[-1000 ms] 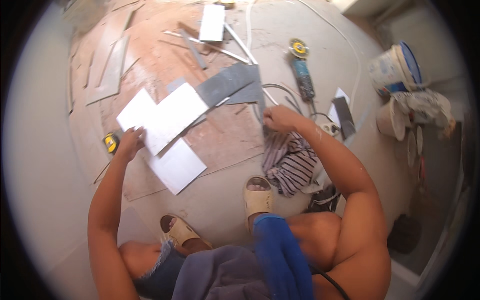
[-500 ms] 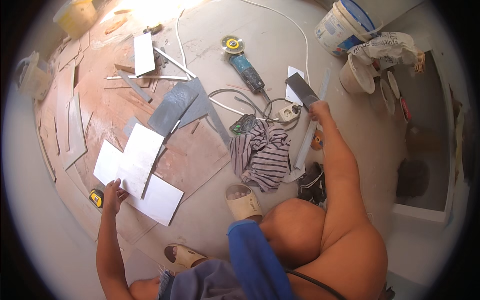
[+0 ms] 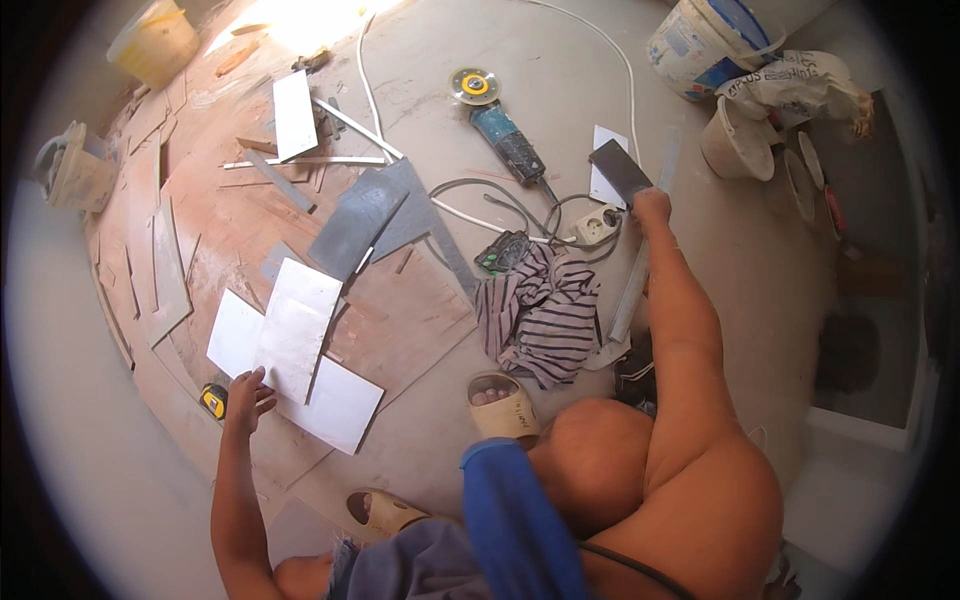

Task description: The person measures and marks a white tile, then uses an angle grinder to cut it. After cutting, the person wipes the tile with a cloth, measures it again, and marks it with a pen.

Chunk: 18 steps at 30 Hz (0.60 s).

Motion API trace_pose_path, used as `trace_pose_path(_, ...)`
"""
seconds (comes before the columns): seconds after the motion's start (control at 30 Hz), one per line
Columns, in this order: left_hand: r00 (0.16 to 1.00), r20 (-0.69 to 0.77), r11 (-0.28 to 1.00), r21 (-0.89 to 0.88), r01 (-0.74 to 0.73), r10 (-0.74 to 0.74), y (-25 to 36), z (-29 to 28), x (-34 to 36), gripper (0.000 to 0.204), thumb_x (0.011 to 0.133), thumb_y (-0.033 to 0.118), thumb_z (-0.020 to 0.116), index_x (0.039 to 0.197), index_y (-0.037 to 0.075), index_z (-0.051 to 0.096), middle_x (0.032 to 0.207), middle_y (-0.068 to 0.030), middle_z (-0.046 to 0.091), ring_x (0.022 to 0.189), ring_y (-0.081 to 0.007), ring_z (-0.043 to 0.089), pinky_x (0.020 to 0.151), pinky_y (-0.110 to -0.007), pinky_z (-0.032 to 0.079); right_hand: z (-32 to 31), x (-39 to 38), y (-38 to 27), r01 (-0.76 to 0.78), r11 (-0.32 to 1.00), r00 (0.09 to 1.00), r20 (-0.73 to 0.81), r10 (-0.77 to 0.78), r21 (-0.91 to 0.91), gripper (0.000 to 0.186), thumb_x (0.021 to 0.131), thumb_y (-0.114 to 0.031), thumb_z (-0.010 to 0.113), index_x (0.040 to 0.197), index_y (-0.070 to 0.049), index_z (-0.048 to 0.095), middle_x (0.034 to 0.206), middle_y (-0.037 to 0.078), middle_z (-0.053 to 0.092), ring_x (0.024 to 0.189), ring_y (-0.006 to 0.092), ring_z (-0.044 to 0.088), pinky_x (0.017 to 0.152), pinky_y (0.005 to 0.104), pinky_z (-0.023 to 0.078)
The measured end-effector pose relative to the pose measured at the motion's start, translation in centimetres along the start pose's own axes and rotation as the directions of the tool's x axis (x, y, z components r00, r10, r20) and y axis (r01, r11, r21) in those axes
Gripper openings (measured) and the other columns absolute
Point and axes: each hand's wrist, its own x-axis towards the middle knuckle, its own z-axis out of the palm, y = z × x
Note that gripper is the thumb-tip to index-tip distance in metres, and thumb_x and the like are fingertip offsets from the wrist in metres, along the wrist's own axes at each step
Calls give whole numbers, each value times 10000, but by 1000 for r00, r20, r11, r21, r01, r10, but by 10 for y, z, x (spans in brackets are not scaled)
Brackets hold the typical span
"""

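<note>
My right hand (image 3: 652, 207) reaches forward and grips the near end of a small dark grey tile piece (image 3: 621, 172). That piece overlaps a white piece (image 3: 609, 140) lying on the floor. On the left, my left hand (image 3: 247, 402) is beside the lower corner of a white tile (image 3: 300, 325), fingers apart; whether it touches the tile I cannot tell. This tile lies across other white tiles (image 3: 340, 402). A yellow and black tape measure (image 3: 213, 400) sits just left of that hand. Dark grey tiles (image 3: 352, 222) lie beyond the white ones.
An angle grinder (image 3: 505, 140) with a disc lies ahead, its cord near a white power strip (image 3: 598, 225). A striped cloth (image 3: 545, 315) is bunched before my sandalled foot (image 3: 503, 405). Buckets (image 3: 700, 50) and a bag (image 3: 805, 85) stand far right. Tile offcuts (image 3: 165, 270) litter the left.
The whole scene has shifted slightly to the right in view. Both hands keep nearly the same places beside the tiles, the right one still on the dark grey piece.
</note>
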Motion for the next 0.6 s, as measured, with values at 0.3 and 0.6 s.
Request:
trace_pose_path(0.3,997,-66,991,131,42,-34,9,1,3,705,917,358,690,1351,-136,436,1102,-233,590,959,-310,643,839,-419,567,-46,-149,-234,541,749,648,379,-661,382,277,836,-264,641,975,-33,703,906,192,714,870,348,696,801,428,538)
trace_pose_path(0.6,987,-89,978,174,-115,132,7,13,-21,546,895,305,713,1194,-128,567,970,-188,641,837,-233,663,718,-315,558,-31,-260,-263,804,536,472,826,-309,-259,715,767,-414,724,1310,1,513,1330,232,528,1187,446,583,981,489,510)
